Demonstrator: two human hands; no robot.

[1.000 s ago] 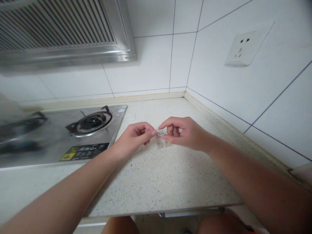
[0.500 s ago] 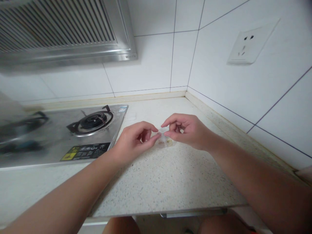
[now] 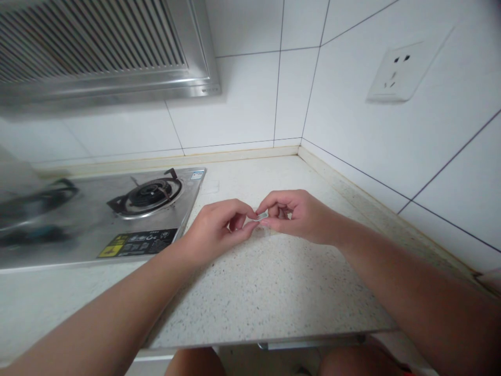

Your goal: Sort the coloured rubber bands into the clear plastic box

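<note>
Between my hands is a small clear plastic bag (image 3: 261,215), mostly hidden by my fingers. Its pale edge runs from one hand to the other, and what it contains cannot be made out. My left hand (image 3: 225,224) pinches this edge between thumb and forefinger. Right beside it, my right hand (image 3: 293,214) pinches the same edge, its other fingers curled in. The fingertips of both hands nearly meet, just over the speckled countertop (image 3: 282,277).
A steel gas stove (image 3: 90,209) with a black burner (image 3: 151,193) stands on the left. Overhead is a range hood (image 3: 203,78). White tiled walls meet in the back corner, with a socket (image 3: 395,73) on the right wall. A drawer handle (image 3: 313,343) shows under the counter's front edge.
My fingers have closed from a loose, parted pose into pinches on the bag's edge. Round brownish spots in the bag, visible before, are now largely covered, and the bag's edge looks lifted.
</note>
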